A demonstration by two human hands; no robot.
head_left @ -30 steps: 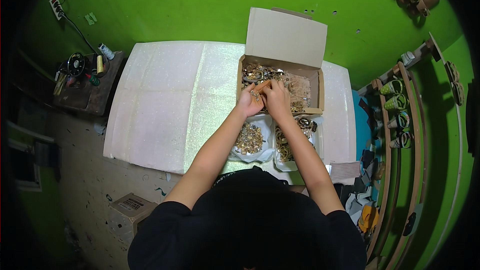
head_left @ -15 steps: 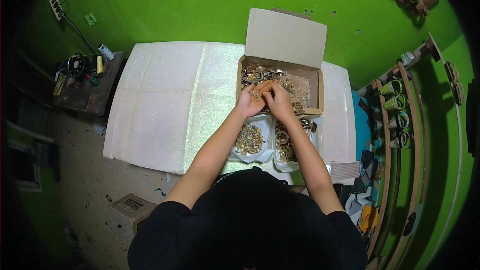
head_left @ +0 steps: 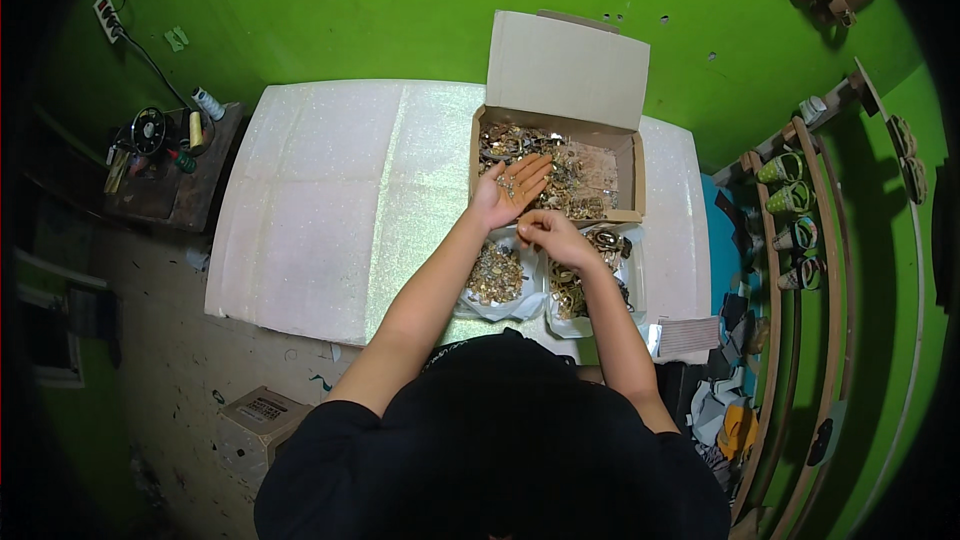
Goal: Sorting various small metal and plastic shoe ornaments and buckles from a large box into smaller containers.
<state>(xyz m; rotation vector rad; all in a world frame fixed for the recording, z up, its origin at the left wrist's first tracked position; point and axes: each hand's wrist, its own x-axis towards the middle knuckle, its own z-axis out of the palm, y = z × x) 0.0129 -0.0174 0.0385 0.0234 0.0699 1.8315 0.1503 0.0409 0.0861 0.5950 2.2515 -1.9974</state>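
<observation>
My left hand (head_left: pixel 498 202) is palm up over the near left part of an open cardboard box (head_left: pixel 638 170), its fingers stretched out. A few small shiny metal pieces (head_left: pixel 508 186) lie on that palm. Close below it my right hand (head_left: pixel 560 243) is closed in a pinch, above the gap between two plastic-lined containers; whatever is in its fingertips is too small to make out. The left container (head_left: pixel 536 292) holds a heap of small gold and silver metal pieces (head_left: pixel 494 273). Larger metal buckles (head_left: pixel 570 297) fill the right container (head_left: pixel 637 285), partly hidden by my right forearm.
The box's lid (head_left: pixel 567 68) stands raised against the green wall. Everything rests on a table with a shiny whitish cover (head_left: pixel 310 200). A small dark side table (head_left: pixel 150 202) with thread spools stands at left. Sandals (head_left: pixel 790 198) sit on a wooden rack at right.
My right hand has drawn back from the left palm, toward me and over the containers. The left fingers have straightened from a cupped shape, showing the small pieces on the palm.
</observation>
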